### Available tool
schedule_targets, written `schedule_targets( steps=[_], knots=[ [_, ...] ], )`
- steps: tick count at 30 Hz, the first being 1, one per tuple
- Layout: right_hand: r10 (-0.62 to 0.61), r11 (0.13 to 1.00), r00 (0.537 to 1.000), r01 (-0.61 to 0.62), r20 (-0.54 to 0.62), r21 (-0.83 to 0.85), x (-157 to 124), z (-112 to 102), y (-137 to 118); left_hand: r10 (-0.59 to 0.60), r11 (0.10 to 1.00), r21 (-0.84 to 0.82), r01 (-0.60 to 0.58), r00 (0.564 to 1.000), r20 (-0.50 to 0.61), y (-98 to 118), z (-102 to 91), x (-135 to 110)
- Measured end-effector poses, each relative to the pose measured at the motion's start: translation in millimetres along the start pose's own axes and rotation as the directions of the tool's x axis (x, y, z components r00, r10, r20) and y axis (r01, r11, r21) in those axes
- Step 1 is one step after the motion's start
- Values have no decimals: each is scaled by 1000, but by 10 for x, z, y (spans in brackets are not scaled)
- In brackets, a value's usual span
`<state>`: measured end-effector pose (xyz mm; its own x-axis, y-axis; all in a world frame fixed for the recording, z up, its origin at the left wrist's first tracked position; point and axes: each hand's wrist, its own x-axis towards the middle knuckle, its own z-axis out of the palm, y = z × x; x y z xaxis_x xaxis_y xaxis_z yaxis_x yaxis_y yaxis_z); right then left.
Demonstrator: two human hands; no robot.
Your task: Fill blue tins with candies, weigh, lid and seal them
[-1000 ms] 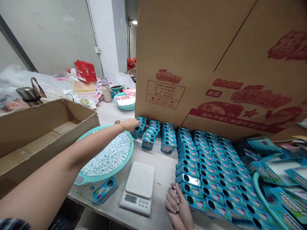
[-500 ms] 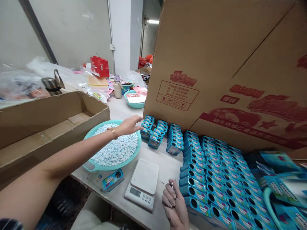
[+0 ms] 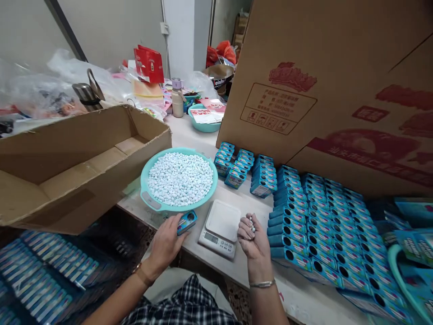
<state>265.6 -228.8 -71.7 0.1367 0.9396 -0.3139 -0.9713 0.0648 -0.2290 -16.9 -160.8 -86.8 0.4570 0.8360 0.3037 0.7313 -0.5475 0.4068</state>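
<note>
Your left grip (image 3: pixel 165 246) clasped a box (image 3: pixel 187 220) at six o'clock from the basin (image 3: pixel 145 180). Your right grip (image 3: pixel 254 237), curled around pellets (image 3: pixel 252 226), needed snugness.

Counting from the scale (image 3: pixel 223 219), I see a bare strip of counter (image 3: pixel 232 192) just beyond it at 12 o'clock, where a hand could slip through sideways. The wide basin (image 3: pixel 184 208) blocks 10 to 11; short rows of boxes (image 3: pixel 240 168) stop the way past 12 to 1, with a tall carton (image 3: pixel 287 113) behind. At 3, the right hand (image 3: pixel 252 234) plugs the gap before a packed block of boxes (image 3: pixel 324 230).
</note>
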Motion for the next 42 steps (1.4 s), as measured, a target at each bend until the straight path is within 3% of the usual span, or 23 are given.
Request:
schedule_targets(
  steps=[3, 8, 11, 14, 17, 20, 22, 24, 28, 32, 35, 42],
  knots=[
    [-11, 1000, 1000, 11, -8, -5, -70, -24, -54, 4, 997, -77, -2, 1000, 23, 81, -79, 55],
    [-61, 989, 989, 78, -135, 125, -179, -144, -192, 126, 943, -321, -91, 988, 90, 411, -302, 314],
    [-129, 981, 975, 153, -182, 122, -173, -154, -245, 224, 890, -431, -146, 965, 135, 636, -145, 624],
    [-202, 978, 956, 209, -215, 10, -142, -136, -292, 300, 865, -470, -177, 932, 201, 799, 117, 923],
    [-247, 968, 950, 236, -190, -79, -128, -108, -338, 325, 861, -478, -172, 910, 259, 856, 208, 1054],
    [-247, 969, 950, 238, -188, -71, -126, -51, -363, 248, 869, -472, -146, 955, 160, 814, 19, 970],
    [-245, 969, 949, 240, -199, -51, -113, 15, -365, 118, 870, -486, -83, 992, 41, 751, -190, 842],
    [-243, 970, 951, 240, -193, -40, -82, 104, -355, -46, 851, -524, 24, 998, -30, 676, -371, 693],
    [-253, 967, 954, 242, -163, -84, 21, 328, -304, -242, 784, -581, 220, 969, 41, 520, -462, 389],
    [-295, 950, 944, 273, -151, -148, 126, 520, -237, -272, 756, -581, 301, 952, 140, 401, -325, 176],
    [-336, 930, 930, 304, -146, -205, 191, 610, -187, -259, 757, -581, 298, 954, 152, 366, -254, 137],
    [-501, 819, 854, 416, -140, -396, 303, 706, -78, -31, 834, -544, 89, 993, 115, 507, -184, 389]
  ],
)
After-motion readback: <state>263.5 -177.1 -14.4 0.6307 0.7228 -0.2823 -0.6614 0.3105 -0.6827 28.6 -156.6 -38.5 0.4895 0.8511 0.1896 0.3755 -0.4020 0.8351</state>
